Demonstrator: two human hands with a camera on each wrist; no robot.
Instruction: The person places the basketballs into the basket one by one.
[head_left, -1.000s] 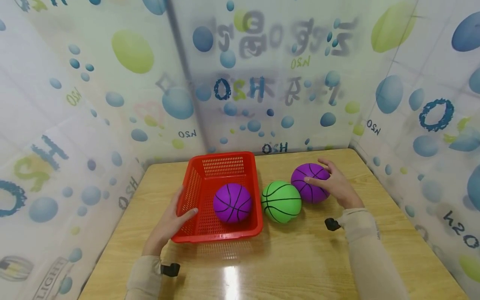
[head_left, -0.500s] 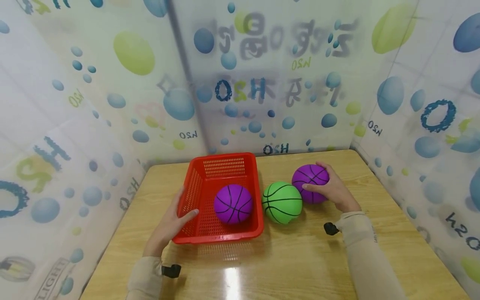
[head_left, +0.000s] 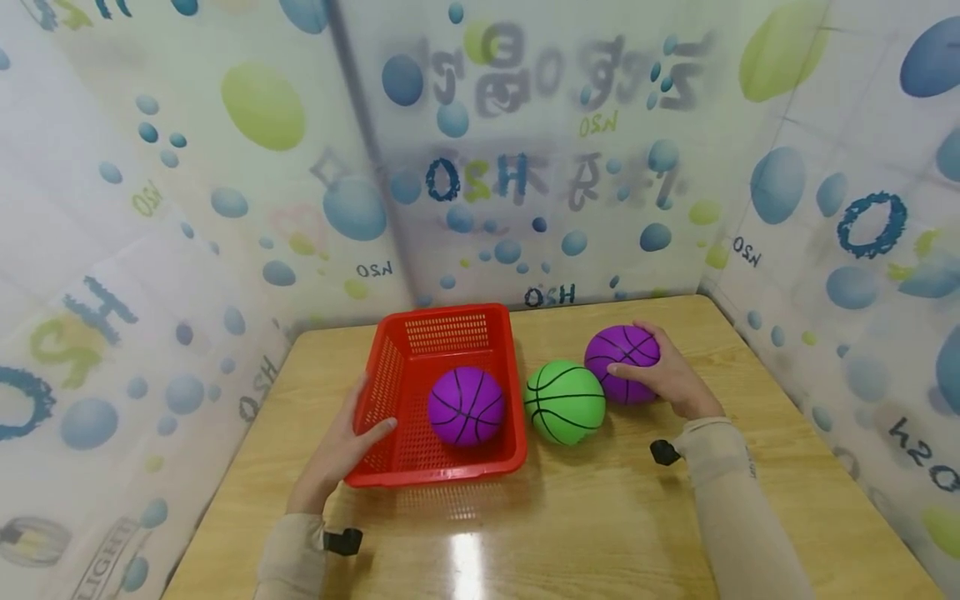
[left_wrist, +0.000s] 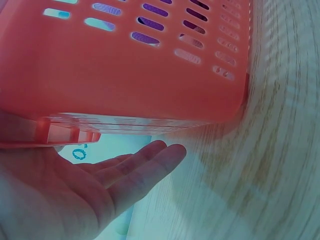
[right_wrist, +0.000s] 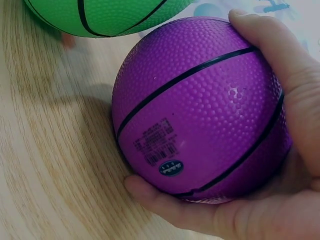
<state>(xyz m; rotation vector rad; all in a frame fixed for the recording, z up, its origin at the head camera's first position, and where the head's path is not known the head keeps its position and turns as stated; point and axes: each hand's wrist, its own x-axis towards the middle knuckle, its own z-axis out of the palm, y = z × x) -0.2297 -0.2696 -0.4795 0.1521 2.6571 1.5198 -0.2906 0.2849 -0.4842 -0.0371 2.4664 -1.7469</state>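
My right hand (head_left: 678,383) holds a purple toy basketball (right_wrist: 195,110) at the right of the table, thumb and fingers round opposite sides of it. A printed label and a small oval logo show on this ball in the right wrist view. Touching its left side in the head view is a green toy basketball (head_left: 564,403). My left hand (head_left: 337,446) rests at the left rim of a red plastic basket (head_left: 435,477), thumb over the rim. In the left wrist view its fingers (left_wrist: 145,175) lie straight outside the slotted wall. Inside the basket sits another purple basketball (head_left: 467,407).
The wooden table (head_left: 585,525) carries the basket and the balls. Patterned sheets (head_left: 480,233) with bubbles and lettering stand upright along the back and both sides. The green ball lies close against the basket's right wall.
My right hand's fingers have closed in round the purple ball at the right, which has shifted very slightly right. The left hand, basket and other balls have stayed in place.
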